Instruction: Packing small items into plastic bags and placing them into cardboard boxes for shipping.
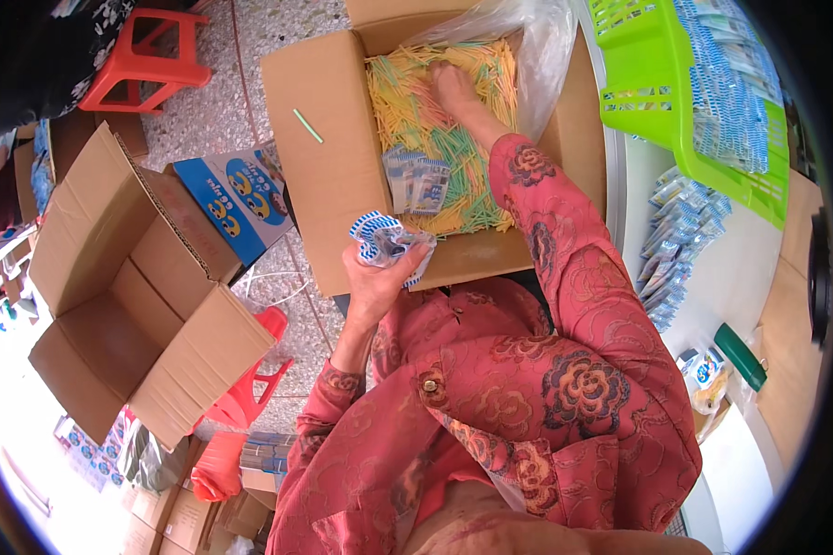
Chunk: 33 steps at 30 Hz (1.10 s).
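Note:
An opened cardboard box (pixel 319 185) in front of me holds a heap of short thin plastic sticks (pixel 403 88) in yellow, green, orange and pink. My right hand (pixel 452 88) reaches into the far part of the heap, its fingers curled down among the sticks. Whatever they pinch is hidden. Over the box's near left corner, my left hand (pixel 375 282) is closed around a bunch of small clear packets (pixel 384 239) with blue-and-white striped edges. Several similar packets (pixel 418 182) lie on the sticks beside it.
One green stick (pixel 307 126) rests on the box's left flap. To the left stand an open carton (pixel 148 305), a blue printed box (pixel 231 197) and a red stool (pixel 148 60). At right, a lime-green basket (pixel 648 92) holds packets; more packets (pixel 680 240) lie on the white surface below.

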{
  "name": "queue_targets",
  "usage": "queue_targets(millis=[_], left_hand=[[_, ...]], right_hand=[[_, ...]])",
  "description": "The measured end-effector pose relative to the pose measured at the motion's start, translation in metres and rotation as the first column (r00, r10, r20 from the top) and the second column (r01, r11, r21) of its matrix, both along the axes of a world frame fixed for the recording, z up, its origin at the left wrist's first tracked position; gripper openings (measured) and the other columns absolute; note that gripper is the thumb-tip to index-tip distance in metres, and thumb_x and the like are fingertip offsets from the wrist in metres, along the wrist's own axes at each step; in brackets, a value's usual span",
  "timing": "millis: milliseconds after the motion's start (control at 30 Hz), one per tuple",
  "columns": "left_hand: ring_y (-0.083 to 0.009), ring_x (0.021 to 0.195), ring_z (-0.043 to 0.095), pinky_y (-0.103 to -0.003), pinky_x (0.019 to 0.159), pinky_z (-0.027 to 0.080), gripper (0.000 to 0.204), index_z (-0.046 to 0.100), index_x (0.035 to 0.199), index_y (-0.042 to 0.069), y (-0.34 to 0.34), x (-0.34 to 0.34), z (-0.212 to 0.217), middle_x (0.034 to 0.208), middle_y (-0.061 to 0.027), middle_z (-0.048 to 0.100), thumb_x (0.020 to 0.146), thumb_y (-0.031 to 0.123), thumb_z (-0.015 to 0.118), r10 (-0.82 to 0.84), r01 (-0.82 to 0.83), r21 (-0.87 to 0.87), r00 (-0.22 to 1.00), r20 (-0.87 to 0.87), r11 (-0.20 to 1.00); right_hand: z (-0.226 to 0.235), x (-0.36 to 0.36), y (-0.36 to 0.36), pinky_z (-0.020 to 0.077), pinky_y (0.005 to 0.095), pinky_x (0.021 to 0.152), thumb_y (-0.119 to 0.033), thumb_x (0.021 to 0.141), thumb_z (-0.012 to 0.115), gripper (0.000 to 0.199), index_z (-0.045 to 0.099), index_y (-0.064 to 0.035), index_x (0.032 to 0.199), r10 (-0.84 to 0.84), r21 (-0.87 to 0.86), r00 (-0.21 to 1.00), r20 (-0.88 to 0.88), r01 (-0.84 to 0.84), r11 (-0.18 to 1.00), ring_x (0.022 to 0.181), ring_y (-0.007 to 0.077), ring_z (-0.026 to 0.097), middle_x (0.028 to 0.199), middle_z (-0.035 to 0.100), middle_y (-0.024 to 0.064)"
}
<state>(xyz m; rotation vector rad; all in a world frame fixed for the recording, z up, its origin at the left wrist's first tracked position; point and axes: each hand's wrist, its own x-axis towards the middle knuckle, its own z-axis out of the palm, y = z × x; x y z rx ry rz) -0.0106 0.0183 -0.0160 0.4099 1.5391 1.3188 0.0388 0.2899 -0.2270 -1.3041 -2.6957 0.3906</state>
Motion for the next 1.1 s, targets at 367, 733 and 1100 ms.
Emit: queue_targets(millis=[367, 733, 1100], left_hand=[[-0.0106, 0.068, 0.059, -0.024, 0.063, 0.049, 0.022, 0.059, 0.085, -0.001, -0.005, 0.002, 0.007, 0.077, -0.0050, 0.063, 0.067, 0.002, 0.072, -0.004, 0.004, 0.024, 1.000, -0.002, 1.000], [-0.0063, 0.065, 0.055, -0.022, 0.060, 0.046, 0.015, 0.060, 0.079, 0.001, -0.020, 0.004, 0.019, 0.074, 0.0001, 0.061, 0.070, 0.003, 0.072, -0.010, 0.031, 0.166, 0.991, -0.130, 0.986], [-0.0051, 0.065, 0.056, -0.021, 0.059, 0.046, 0.012, 0.063, 0.079, 0.001, -0.038, 0.026, 0.027, 0.074, -0.0002, 0.063, 0.071, 0.004, 0.071, -0.095, 0.131, 0.182, 0.976, -0.195, 0.975]], right_hand=[[0.038, 0.038, 0.006, 0.0472, 0.0351, 0.057, -0.018, 0.075, 0.059, 0.015, 0.062, -0.0032, 0.074, -0.213, -0.278, 0.910, -0.354, 0.116, 0.954, 0.061, 0.0268, 0.060, 0.066, 0.061, 0.0136], [0.064, 0.109, -0.114, 0.0426, 0.0222, 0.044, -0.010, 0.069, 0.067, 0.015, 0.057, 0.0012, 0.073, -0.193, -0.993, 0.979, -0.063, -0.041, 0.115, 0.049, 0.0099, 0.053, 0.061, 0.056, 0.0051], [0.130, 0.126, -0.145, 0.0401, 0.0209, 0.048, -0.013, 0.076, 0.064, 0.014, 0.059, -0.0026, 0.084, -0.103, -0.767, 0.849, -0.519, -0.409, 0.495, 0.057, 0.0069, 0.053, 0.072, 0.062, 0.0041]])
